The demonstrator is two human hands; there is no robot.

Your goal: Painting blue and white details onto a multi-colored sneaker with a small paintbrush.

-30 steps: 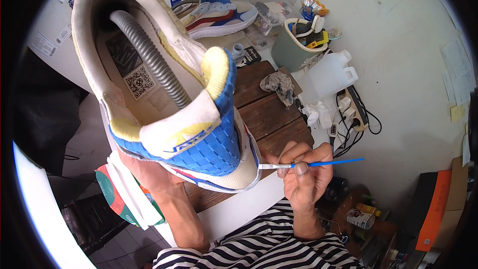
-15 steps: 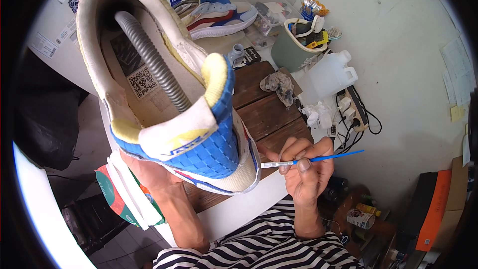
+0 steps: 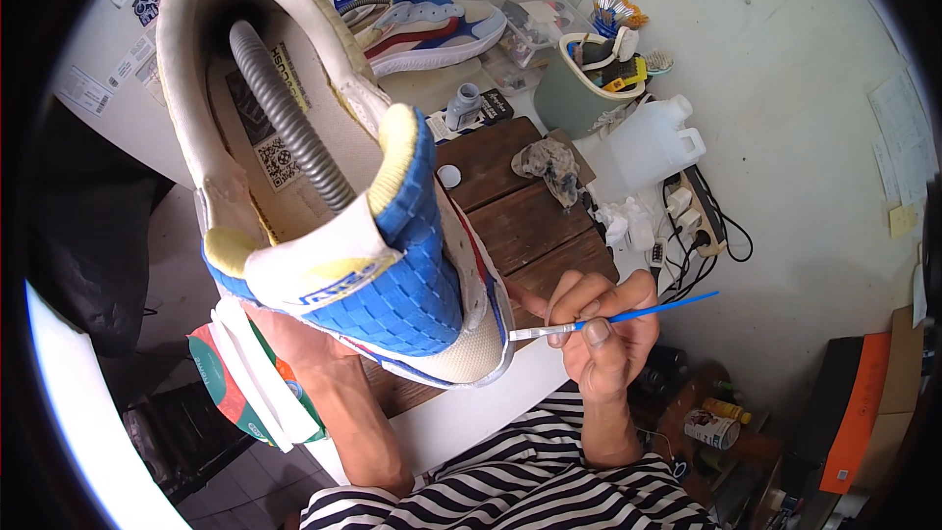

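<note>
Right hand [image 3: 610,336] pinched on paintbrush [image 3: 669,304], left hand [image 3: 302,339] gripping shoe [image 3: 412,306], grey hose [image 3: 286,116] inside, green bin [image 3: 563,104] holding tools [image 3: 620,74]

Your garment [image 3: 461,481] has bold black and white stripes that curve across its folds; your forearms [image 3: 368,432], left hand [image 3: 306,345] and right hand [image 3: 608,351] are bare.

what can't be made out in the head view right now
In the head view:
Blue woven-fabric shoe: underside faces away from the camera.
Left-hand grip: most fingers hidden beneath the shoe.
Grey ribbed tube: lower end hidden behind the shoe's white tongue.
Blue-handled flat brush: tip too small to tell whether it touches the shoe.
White-soled red-and-blue shoe: left end hidden behind the nearer shoe.
</note>
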